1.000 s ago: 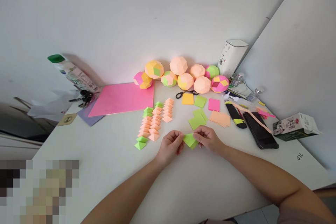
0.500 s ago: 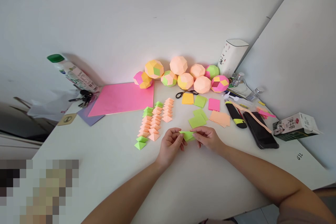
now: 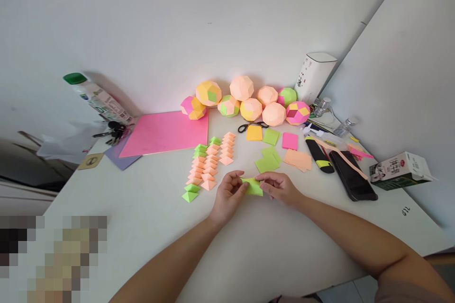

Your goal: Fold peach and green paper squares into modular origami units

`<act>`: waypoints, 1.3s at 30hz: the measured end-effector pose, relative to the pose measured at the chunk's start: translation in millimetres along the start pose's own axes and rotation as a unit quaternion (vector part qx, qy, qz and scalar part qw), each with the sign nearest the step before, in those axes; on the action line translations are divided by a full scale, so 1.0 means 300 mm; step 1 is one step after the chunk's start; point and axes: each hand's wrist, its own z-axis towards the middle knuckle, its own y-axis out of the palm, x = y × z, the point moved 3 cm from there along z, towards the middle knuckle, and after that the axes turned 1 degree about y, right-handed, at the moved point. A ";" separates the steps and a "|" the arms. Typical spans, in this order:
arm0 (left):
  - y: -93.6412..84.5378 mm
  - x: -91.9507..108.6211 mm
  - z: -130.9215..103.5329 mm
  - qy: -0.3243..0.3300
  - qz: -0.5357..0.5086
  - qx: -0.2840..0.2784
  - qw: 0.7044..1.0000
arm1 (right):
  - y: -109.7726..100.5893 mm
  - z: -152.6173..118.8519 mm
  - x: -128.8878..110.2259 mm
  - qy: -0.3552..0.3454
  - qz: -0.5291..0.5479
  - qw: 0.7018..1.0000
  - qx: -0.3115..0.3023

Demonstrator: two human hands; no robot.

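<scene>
Between my two hands is a small green paper sheet (image 3: 254,187), held just above the table. My left hand (image 3: 229,194) pinches its left edge between thumb and fingers. On the other side, my right hand (image 3: 280,188) has its fingers closed on the right edge. Just beyond lie loose green paper squares (image 3: 267,161) and a fan of peach paper squares (image 3: 297,160). To the left, rows of folded peach paper pieces (image 3: 209,174) run away from me, with green folded pieces (image 3: 191,192) at the near end.
Several faceted paper balls (image 3: 241,88) line the wall. Black scissors (image 3: 243,128) lie behind a yellow paper stack (image 3: 254,133). A pink board (image 3: 165,133) is at left. A utility knife (image 3: 320,155), a phone (image 3: 351,175) and a milk carton (image 3: 400,170) sit at right.
The green sheet now shows more of its face, its lower edge hanging further down. My right hand's fingers have shifted slightly along its edge. My left hand stays nearly in place.
</scene>
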 end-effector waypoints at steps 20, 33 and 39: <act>0.027 0.024 -0.024 0.195 0.158 -0.091 0.964 | 0.006 0.009 -0.006 -0.002 -0.038 0.999 -0.019; 0.013 -0.003 -0.011 0.099 0.077 -0.087 0.988 | -0.006 0.014 -0.003 -0.001 0.026 1.000 -0.009; 0.015 0.009 -0.008 0.109 0.032 -0.097 0.989 | -0.004 0.012 -0.010 0.016 0.018 1.000 -0.014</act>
